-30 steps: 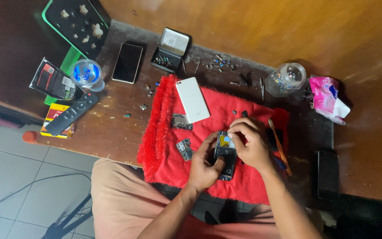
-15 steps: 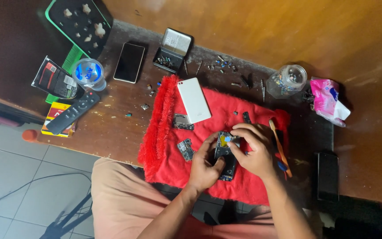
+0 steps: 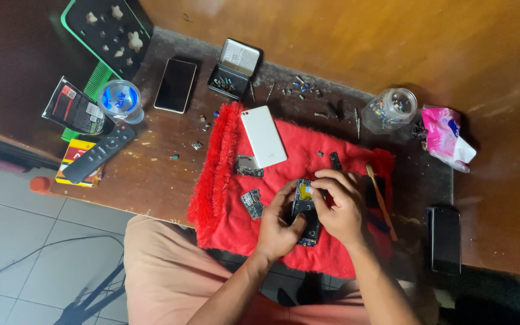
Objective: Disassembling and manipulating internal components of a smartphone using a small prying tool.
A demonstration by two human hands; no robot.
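An opened dark phone body (image 3: pixel 304 207) with a yellow part inside lies on a red fluffy cloth (image 3: pixel 224 180). My left hand (image 3: pixel 277 225) grips its left and lower edge. My right hand (image 3: pixel 339 207) covers its right side, fingertips pressing at the top near the yellow part. A white back cover (image 3: pixel 263 136) lies on the cloth above. Two small circuit boards (image 3: pixel 251 203) (image 3: pixel 248 165) rest to the left of my hands.
On the brown table (image 3: pixel 151 174): a black phone (image 3: pixel 175 85), an open bit case (image 3: pixel 234 69), loose screws (image 3: pixel 305 89), a glass jar (image 3: pixel 389 109), pink packet (image 3: pixel 446 137), wooden tool (image 3: pixel 381 201), remote (image 3: pixel 99 153), blue-lidded cup (image 3: pixel 120 100), another dark phone (image 3: pixel 445 239).
My right hand has shifted slightly right and down over the phone body. My left hand keeps its grip. The rest of the table stays as it was.
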